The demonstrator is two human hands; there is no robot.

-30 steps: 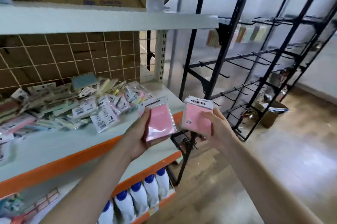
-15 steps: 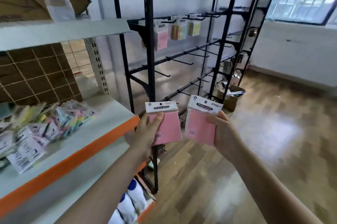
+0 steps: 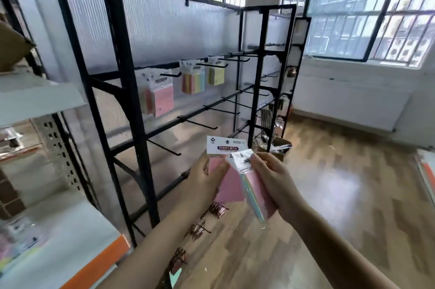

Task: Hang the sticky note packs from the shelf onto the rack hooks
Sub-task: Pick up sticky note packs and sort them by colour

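Left hand gripping pink pack, right hand pinching tilted pack, rack beyond

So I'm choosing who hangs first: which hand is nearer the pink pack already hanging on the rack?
Left. The left hand is below the hanging pink pack, slightly to its right; the right hand is farther right.

Rack stands behind both held packs, shelf at left, window at right
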